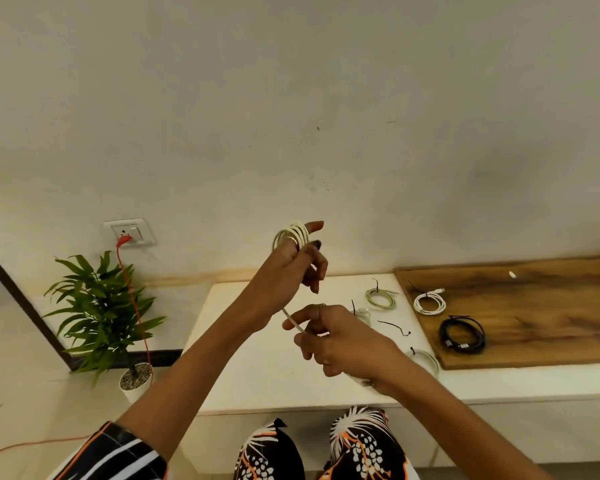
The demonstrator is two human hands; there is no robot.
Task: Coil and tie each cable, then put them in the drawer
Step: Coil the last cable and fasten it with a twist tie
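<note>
A cream cable (293, 233) was held coiled round the left hand (293, 268), its tail pinched by the right hand (329, 336).

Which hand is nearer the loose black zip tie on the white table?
Right. The right hand pinches the cream cable just left of the loose black zip tie; the left hand is raised farther up-left, with coils wound round its fingers.

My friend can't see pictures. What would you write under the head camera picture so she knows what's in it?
A person's left hand holds up a cream cable looped around its fingers, while the right hand pinches the cable's loose end. Behind, a white table holds tied cable coils and a loose black zip tie.
</note>
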